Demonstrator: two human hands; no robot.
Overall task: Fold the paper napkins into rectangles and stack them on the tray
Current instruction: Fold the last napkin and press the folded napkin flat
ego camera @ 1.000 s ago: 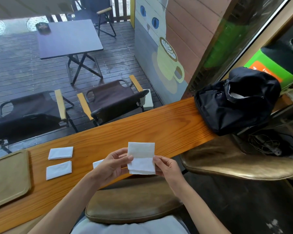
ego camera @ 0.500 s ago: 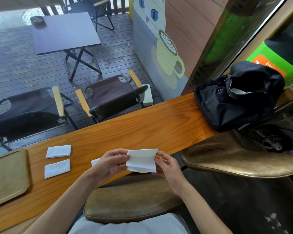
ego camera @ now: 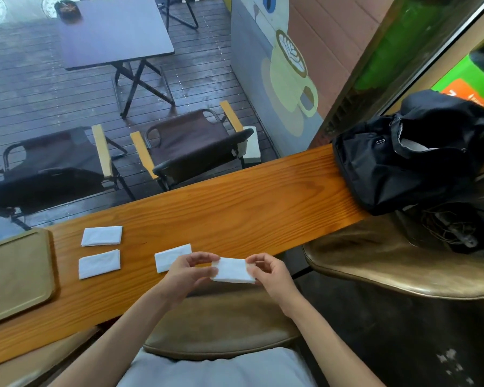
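Left hand and right hand pinching opposite ends of folded napkin over counter's near edge.

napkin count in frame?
4: one held in both hands, one on the counter behind the left hand, two near the tray at and. None visibly hidden.

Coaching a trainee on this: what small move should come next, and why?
Probably carry the folded napkin, pinched between left hand and right hand, over to the tray; it already looks rectangular, and the tray holds no napkins.
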